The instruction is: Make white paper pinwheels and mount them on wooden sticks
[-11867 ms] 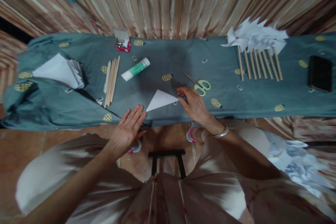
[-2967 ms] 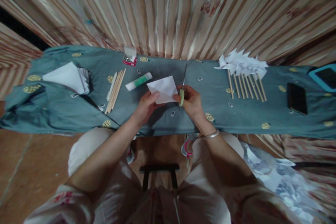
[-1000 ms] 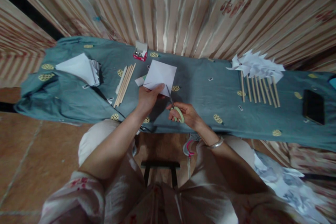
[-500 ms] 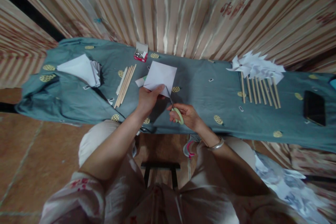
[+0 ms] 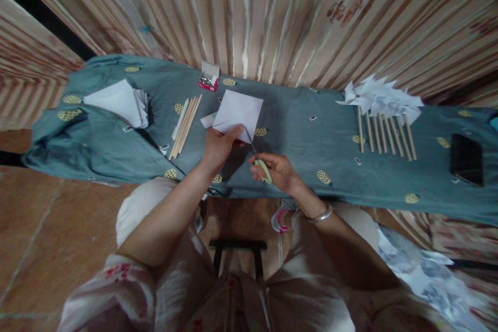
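A square white sheet of paper [image 5: 240, 110] is pinched at its lower left edge by my left hand [image 5: 220, 146], with the thumb on top. My right hand [image 5: 274, 170] is closed on scissors [image 5: 263, 167] with light green handles. The scissor blades reach the paper's lower edge, just right of my left thumb. A slit shows in the paper's left part, above my left hand. A small white and green item [image 5: 208, 121] lies partly hidden behind the paper.
On the green cloth [image 5: 307, 140] lie folded white papers [image 5: 119, 104], wooden sticks [image 5: 187, 127] and an open red box [image 5: 209, 81] of small metal pieces. White paper pinwheels [image 5: 383, 97] on sticks and a dark phone [image 5: 466, 160] are at the right.
Almost nothing differs. The paper has shifted very slightly, and both hands keep their hold.
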`<state>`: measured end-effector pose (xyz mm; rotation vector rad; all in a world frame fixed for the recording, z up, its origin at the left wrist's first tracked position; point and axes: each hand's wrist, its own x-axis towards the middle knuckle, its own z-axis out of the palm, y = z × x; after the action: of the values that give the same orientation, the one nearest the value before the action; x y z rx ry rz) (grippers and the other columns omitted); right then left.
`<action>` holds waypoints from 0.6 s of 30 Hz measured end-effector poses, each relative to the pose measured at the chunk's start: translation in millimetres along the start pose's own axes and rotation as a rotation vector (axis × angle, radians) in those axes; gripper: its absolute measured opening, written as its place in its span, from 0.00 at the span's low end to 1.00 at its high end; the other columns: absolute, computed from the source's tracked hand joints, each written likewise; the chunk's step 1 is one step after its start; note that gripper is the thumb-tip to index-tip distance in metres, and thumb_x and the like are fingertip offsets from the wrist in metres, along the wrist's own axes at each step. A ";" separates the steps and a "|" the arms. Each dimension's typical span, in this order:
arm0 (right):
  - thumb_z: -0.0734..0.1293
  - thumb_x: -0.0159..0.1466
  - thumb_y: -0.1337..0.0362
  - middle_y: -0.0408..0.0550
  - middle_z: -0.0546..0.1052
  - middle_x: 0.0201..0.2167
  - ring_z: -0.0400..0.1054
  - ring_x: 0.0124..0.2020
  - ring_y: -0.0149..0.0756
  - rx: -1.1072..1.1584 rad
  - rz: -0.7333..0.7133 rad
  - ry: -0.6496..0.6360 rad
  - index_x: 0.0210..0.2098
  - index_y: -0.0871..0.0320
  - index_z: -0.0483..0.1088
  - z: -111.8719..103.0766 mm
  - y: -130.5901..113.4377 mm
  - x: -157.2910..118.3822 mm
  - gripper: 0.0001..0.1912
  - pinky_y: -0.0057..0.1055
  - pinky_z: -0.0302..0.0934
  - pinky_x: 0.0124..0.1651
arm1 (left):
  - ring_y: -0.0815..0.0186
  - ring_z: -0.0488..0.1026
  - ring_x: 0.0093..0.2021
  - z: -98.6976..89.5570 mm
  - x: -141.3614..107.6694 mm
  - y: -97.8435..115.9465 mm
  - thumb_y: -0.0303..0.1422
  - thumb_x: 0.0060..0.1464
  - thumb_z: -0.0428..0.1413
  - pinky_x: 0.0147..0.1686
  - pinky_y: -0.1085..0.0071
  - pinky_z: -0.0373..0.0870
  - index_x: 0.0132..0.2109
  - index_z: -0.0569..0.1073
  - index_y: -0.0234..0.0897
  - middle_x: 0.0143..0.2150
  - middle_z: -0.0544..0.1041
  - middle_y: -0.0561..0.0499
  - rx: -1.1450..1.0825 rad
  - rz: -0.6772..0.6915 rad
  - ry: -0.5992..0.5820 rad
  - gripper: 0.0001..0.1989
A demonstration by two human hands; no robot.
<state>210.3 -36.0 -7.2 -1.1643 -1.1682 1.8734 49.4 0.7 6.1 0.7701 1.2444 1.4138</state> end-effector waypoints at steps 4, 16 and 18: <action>0.81 0.40 0.53 0.36 0.72 0.18 0.66 0.20 0.25 0.012 -0.004 0.020 0.30 0.58 0.74 -0.9 1.8 1.0 0.24 0.24 0.61 0.24 | 0.68 0.72 0.24 -0.2 -0.3 1.7 0.35 0.38 0.67 0.23 0.73 0.72 0.30 0.76 0.34 0.27 0.78 0.51 -0.023 -0.009 -0.009 0.12; 0.81 0.41 0.51 0.38 0.74 0.17 0.65 0.19 0.25 -0.017 -0.016 0.035 0.31 0.58 0.74 -2.7 2.1 1.9 0.25 0.25 0.60 0.24 | 0.67 0.72 0.25 1.7 -1.6 0.8 0.33 0.35 0.67 0.22 0.73 0.70 0.31 0.76 0.33 0.27 0.78 0.53 -0.013 -0.027 -0.029 0.13; 0.81 0.41 0.51 0.37 0.73 0.17 0.65 0.19 0.25 -0.012 -0.015 0.045 0.31 0.58 0.74 -2.3 2.4 2.4 0.24 0.25 0.60 0.24 | 0.67 0.73 0.25 1.5 -1.5 0.3 0.33 0.35 0.67 0.23 0.72 0.71 0.31 0.76 0.33 0.27 0.78 0.52 -0.011 -0.025 -0.030 0.12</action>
<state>211.3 -34.1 -10.7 -1.1948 -1.1623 1.8221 51.1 -0.3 7.0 0.7630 1.2189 1.3826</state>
